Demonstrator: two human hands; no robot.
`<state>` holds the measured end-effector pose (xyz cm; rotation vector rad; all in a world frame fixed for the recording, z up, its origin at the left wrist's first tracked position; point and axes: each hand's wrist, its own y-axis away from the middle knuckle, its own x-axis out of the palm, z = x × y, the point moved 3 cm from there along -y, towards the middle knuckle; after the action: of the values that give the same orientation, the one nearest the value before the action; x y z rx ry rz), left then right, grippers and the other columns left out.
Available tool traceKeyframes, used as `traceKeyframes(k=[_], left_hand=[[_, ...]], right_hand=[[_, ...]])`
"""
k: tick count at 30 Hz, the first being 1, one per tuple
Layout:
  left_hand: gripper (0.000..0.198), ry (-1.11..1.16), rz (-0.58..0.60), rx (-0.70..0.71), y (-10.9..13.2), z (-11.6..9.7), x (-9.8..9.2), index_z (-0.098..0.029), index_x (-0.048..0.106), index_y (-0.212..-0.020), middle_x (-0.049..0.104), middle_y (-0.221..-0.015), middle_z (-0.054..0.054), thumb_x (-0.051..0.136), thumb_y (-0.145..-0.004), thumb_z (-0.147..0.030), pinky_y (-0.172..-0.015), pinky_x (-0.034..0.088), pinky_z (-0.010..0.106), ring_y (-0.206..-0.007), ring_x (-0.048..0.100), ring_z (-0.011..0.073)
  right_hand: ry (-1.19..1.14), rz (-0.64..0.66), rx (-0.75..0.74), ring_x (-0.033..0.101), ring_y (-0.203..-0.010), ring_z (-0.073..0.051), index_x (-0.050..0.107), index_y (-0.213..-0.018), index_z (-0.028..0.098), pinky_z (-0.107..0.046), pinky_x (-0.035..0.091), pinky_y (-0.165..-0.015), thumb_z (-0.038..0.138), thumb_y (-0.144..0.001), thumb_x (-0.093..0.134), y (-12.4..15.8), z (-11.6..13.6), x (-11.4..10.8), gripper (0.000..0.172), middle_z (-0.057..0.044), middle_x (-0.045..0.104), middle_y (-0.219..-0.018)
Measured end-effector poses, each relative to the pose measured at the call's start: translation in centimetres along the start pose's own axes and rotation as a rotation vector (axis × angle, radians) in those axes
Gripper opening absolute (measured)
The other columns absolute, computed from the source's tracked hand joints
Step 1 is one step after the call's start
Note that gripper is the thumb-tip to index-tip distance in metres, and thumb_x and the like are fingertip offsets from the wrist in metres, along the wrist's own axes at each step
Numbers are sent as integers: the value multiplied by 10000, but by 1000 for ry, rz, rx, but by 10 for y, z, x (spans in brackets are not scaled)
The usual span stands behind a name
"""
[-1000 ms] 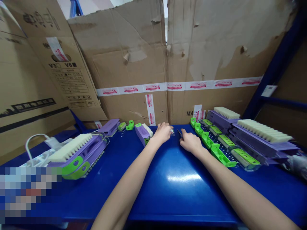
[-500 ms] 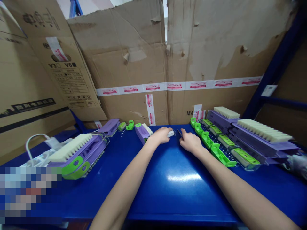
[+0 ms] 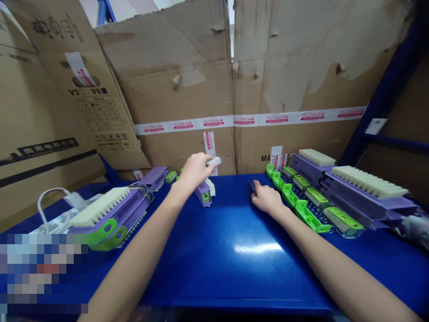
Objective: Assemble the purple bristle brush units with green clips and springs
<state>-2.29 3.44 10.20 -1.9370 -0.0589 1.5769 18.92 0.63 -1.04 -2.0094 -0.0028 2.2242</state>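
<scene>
White piece (image 3: 215, 161) is clamped in the left hand (image 3: 195, 169), raised by the purple unit (image 3: 202, 195) near the rear edge of the bench (image 3: 214, 268). Right hand (image 3: 267, 197), near that edge, grips a slim dark tool (image 3: 251, 185).

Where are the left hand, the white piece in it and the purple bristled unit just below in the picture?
Left hand (image 3: 197, 168): head view, back of the hand.
White piece (image 3: 216, 161): head view, its exposed end.
Purple bristled unit (image 3: 202, 191): head view, purple casing beside the bristles.
</scene>
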Motion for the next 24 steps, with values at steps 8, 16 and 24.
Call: traceKeyframes(k=[8,16,24], left_hand=[[372,-428,107,-530,24,97,-20,-154,695,-1024,679,-1004,174,470,-813,-362,-838,433,432,-1023,577,341],[377,-521,236,-613,37,126,8,-130,631,-1090,643,-1123,189,472,-765,-235,-866,397,416,-1059,565,324],[388,-566,336,-605,43,132,26,-129,615,-1136,629,-1172,188,430,-796,-153,-848,382,368,-1090,571,308]], right_hand=[[8,12,2,652,-952,-287,348,-1375,158,-371,472,-768,230,-852,384,0,1,0,529,-178,651,-1079],[12,-1,-10,659,-931,-296,371,-1355,156,-374,478,-747,220,-852,384,-1,0,2,507,-177,659,-1051],[7,-12,-13,659,-923,-312,377,-1355,156,-392,482,-735,227,-847,377,0,0,2,513,-181,658,-1051]])
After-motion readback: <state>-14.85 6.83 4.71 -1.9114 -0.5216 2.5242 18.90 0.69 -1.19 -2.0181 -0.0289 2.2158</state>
